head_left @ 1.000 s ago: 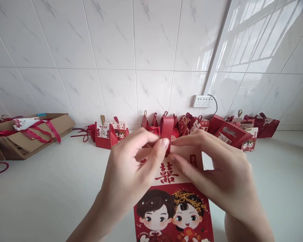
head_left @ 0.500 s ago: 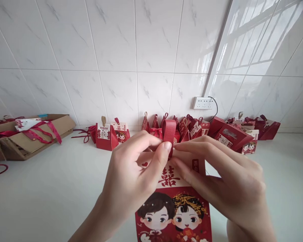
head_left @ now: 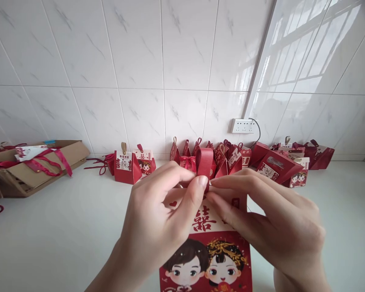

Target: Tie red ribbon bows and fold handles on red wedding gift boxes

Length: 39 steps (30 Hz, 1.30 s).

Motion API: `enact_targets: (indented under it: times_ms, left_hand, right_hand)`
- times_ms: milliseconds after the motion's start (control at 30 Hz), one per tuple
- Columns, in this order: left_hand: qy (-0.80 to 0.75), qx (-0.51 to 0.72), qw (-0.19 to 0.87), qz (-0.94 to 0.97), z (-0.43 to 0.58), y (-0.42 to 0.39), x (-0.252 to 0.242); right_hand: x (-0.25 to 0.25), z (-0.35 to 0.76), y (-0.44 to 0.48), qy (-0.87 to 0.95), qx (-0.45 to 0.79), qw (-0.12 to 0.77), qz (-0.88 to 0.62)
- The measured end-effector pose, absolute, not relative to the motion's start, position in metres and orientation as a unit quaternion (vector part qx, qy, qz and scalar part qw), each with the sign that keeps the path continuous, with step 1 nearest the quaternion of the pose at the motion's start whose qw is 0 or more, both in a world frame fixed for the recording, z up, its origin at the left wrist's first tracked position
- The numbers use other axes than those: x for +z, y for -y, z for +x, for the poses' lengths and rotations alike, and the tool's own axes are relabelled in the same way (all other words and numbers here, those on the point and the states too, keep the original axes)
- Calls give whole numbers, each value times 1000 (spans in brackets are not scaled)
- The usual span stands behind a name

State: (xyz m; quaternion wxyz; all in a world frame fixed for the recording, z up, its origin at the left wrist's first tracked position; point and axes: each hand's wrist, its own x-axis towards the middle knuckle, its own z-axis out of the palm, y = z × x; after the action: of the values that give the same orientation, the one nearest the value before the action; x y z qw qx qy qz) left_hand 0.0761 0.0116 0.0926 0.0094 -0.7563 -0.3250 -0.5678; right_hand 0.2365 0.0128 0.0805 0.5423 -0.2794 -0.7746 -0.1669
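In front of me is a red and white gift box, printed with two cartoon figures and a large red character. A dark red strap forms a loop at its top edge. My left hand is closed, pinching the base of this strap between thumb and forefinger. My right hand is closed too, its thumb in front of the box's top edge and its forefinger behind, just right of the strap. The fingers cover part of the top edge and the lower end of the strap.
Several finished-looking red gift boxes stand along the tiled wall. At the left lies an open cardboard box with red ribbons over it. A white power strip is on the wall, above the white tabletop.
The view has tilted slightly, so the background sits a little lower. Both hands keep their grip at the strap; the gift box has shifted slightly down and left.
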Motion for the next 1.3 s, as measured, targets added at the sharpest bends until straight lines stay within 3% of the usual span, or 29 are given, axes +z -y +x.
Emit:
enact_targets:
  times_ms: [433, 867, 1300]
  left_hand:
    - [317, -562, -1, -764, 78, -11, 92]
    - [318, -562, 22, -763, 76, -11, 92]
    - [305, -575, 2, -760, 77, -13, 91]
  right_hand:
    - [86, 243, -12, 823, -118, 493, -256]
    - [84, 242, -10, 803, -170, 497, -282]
    - [89, 244, -7, 817, -106, 491, -283]
